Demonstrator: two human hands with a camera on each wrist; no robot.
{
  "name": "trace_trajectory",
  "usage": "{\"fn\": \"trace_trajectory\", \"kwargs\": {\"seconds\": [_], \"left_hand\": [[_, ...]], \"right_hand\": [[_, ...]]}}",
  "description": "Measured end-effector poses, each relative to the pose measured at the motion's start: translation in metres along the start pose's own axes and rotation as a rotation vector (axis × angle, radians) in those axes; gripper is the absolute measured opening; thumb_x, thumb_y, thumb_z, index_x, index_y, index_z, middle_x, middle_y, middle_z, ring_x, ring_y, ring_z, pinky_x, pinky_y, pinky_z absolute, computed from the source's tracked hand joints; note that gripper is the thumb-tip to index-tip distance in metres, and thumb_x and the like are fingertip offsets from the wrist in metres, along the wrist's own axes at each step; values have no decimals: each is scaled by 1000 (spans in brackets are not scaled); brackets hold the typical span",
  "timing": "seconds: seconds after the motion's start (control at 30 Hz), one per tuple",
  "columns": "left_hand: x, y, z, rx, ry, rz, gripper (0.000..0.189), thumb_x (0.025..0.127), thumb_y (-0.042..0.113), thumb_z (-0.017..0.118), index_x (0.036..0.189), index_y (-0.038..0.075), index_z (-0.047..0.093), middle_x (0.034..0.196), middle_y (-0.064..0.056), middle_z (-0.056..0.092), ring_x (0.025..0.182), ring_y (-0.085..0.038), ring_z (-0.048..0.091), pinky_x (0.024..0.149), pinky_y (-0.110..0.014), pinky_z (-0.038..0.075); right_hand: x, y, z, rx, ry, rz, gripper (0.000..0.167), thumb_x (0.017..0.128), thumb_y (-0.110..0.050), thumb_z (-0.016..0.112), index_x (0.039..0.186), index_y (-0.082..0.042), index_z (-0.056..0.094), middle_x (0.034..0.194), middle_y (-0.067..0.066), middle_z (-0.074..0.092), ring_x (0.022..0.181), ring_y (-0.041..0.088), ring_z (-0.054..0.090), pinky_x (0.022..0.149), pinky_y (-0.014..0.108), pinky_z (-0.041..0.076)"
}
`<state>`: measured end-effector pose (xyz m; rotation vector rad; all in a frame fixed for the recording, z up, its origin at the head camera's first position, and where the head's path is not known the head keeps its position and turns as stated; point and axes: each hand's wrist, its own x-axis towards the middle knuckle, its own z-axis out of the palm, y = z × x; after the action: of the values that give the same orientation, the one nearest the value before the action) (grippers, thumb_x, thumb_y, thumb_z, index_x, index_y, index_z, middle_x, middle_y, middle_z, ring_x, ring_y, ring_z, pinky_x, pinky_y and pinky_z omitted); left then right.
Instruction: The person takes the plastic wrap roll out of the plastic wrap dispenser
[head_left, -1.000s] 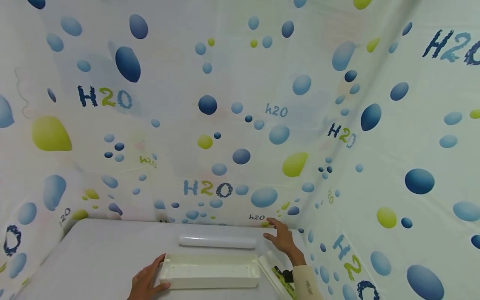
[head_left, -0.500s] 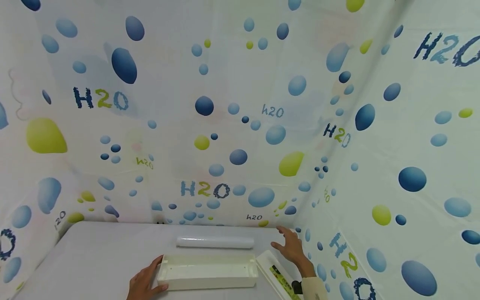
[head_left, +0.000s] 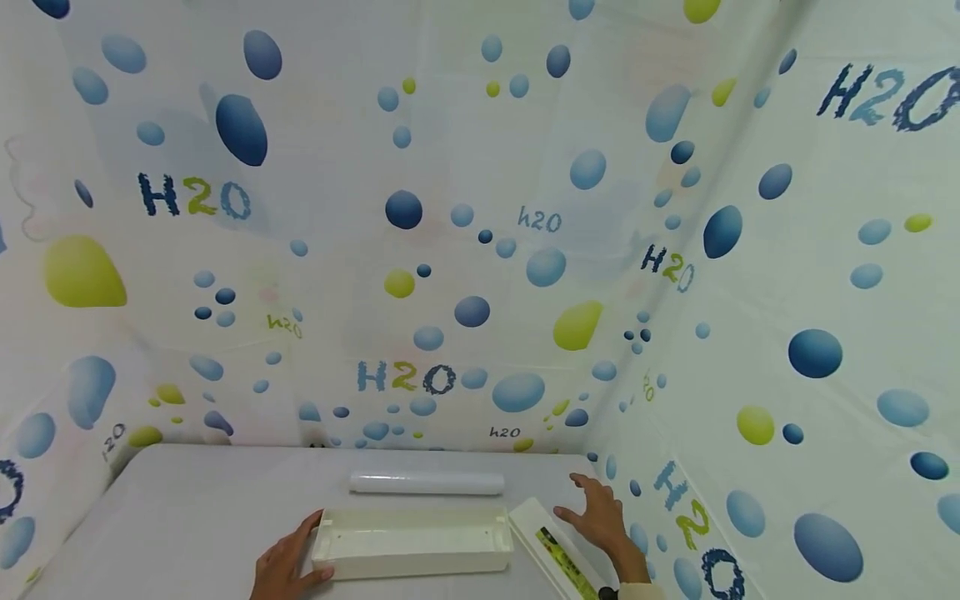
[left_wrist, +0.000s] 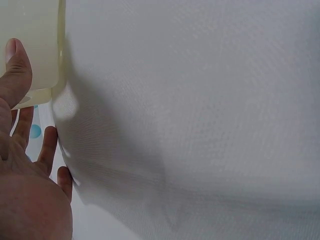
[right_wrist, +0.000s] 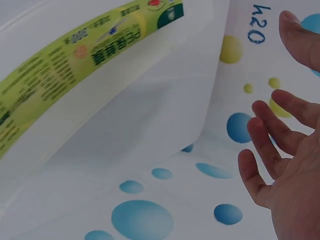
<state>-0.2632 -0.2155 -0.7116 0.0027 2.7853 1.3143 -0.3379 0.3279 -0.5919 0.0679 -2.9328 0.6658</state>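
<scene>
A long, shallow cream plastic box (head_left: 412, 546) lies open-topped on the white-covered table. At its left end my left hand (head_left: 285, 562) grips it, thumb at the near corner and fingers at the far one. In the left wrist view, that hand's thumb (left_wrist: 17, 70) presses on the box wall (left_wrist: 35, 30). Right of the box lies a slanted white lid (head_left: 528, 518) with a green label (head_left: 562, 562). Beyond its right side hovers my right hand (head_left: 600, 517), fingers spread, holding nothing. The right wrist view shows this hand (right_wrist: 295, 170) apart from the labelled lid (right_wrist: 70, 120).
Behind the box lies a shiny white roll (head_left: 427, 482), apparently cling film. The table (head_left: 202, 500) meets a hanging sheet (head_left: 337, 275) printed with drops and H2O at the back, and another such sheet (head_left: 825, 450) close on the right.
My right hand has moved right and back toward me, away from the roll, fingers still spread. My left hand keeps its hold on the box. The head view has shifted slightly.
</scene>
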Motion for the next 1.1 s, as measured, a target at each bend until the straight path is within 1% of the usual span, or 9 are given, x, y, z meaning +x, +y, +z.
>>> {"fn": "trace_trajectory", "kwargs": {"seconds": [0.17,0.37,0.53,0.67,0.73,0.87,1.0,1.1], "left_hand": [[3,-3,-1,10,-9,-3,105,91,59,82,165,4,32,170,-31,41,145,-59,46,107,-84,29],[5,-5,-1,-4,-39,-26,105,91,59,82,165,4,32,170,-32,40,144,-60,47,107,-83,29],[7,-5,-2,12,-36,-25,105,91,61,81,164,3,32,169,-32,41,142,-59,49,106,-83,31],[9,-6,-3,33,-33,-38,107,91,64,79,164,2,33,169,-31,42,142,-58,51,105,-82,32],[10,-6,-4,30,-37,-38,107,91,64,80,164,1,33,168,-32,42,142,-58,50,105,-82,33],[11,-6,-5,13,-52,-35,106,92,61,80,163,-1,33,167,-35,42,142,-60,49,105,-81,33],[13,-6,-6,-8,-68,-49,105,93,60,80,163,-2,33,167,-36,42,141,-60,49,104,-81,33],[15,-6,-6,-17,-71,-60,106,92,60,80,164,-1,32,167,-35,42,141,-59,50,104,-81,32]], "right_hand": [[-13,7,0,-11,-30,45,78,85,-46,91,144,-2,64,136,21,71,119,42,62,98,71,44],[-27,12,5,-40,-75,89,79,84,-50,92,142,-2,66,133,21,72,114,40,63,95,70,46],[-34,19,15,-62,-88,96,83,81,-57,91,140,-2,68,131,20,73,112,41,64,94,72,46],[-38,23,24,-95,-100,106,87,78,-62,91,138,-3,68,128,20,73,111,42,64,94,75,47],[-40,25,29,-125,-117,126,91,76,-67,91,138,-3,68,127,20,73,110,42,63,95,75,48],[-45,29,39,-164,-163,195,102,69,-75,91,137,-2,68,126,22,72,108,40,62,99,72,50],[-47,33,46,-158,-184,254,105,66,-75,93,136,-1,68,122,20,72,103,37,59,101,70,50],[-48,37,50,-154,-194,273,103,65,-72,95,135,-1,68,120,18,72,100,34,58,100,69,50]]}}
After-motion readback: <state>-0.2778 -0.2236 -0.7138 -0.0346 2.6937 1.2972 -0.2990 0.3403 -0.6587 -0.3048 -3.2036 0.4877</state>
